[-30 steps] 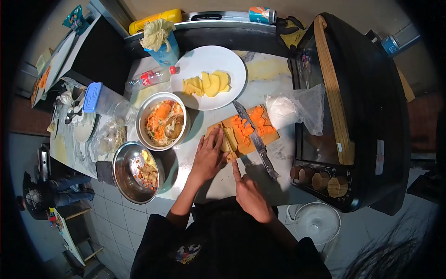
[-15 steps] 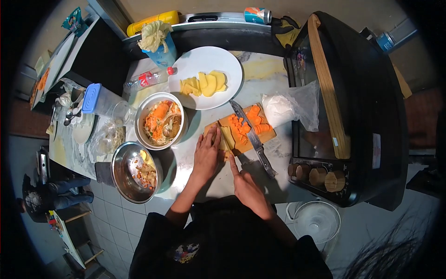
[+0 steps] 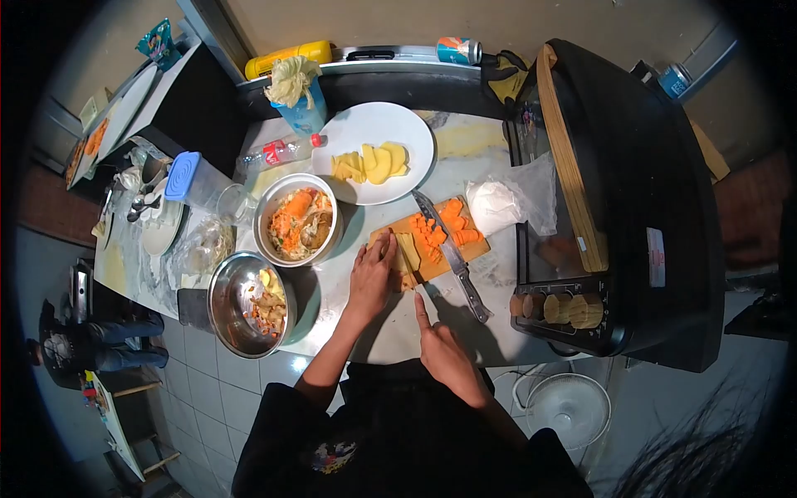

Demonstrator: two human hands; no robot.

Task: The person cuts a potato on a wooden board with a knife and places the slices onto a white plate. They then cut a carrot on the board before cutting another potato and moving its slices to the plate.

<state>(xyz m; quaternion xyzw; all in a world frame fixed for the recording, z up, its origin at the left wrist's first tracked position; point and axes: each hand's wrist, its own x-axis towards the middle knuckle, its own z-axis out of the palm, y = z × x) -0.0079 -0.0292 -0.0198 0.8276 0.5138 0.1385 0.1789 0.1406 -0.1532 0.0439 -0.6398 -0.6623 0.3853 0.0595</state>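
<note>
My left hand point(image 3: 371, 270) is closed over pale yellow potato pieces point(image 3: 408, 251) at the left end of the wooden cutting board point(image 3: 430, 272). My right hand point(image 3: 444, 353) grips a thin knife point(image 3: 413, 280), index finger stretched along it; its handle is hidden in my palm and its blade points at the potato by my left fingertips. Diced and sliced carrot point(image 3: 448, 222) covers the board's right side. Across the carrot lies a larger dark-handled knife point(image 3: 458, 264), apart from both hands.
Behind the board, a white plate point(image 3: 419, 137) bears potato slices. To the left stand a pot point(image 3: 257, 199) of shredded vegetables and a steel bowl point(image 3: 217, 311) of peelings. A bag of white powder point(image 3: 494, 206) sits beside a black oven point(image 3: 656, 199). A person point(image 3: 91, 344) is at far left.
The view has tilted slightly, so the table sits a little differently. My right hand has drawn slightly back toward me, while my left hand stays on the potato.
</note>
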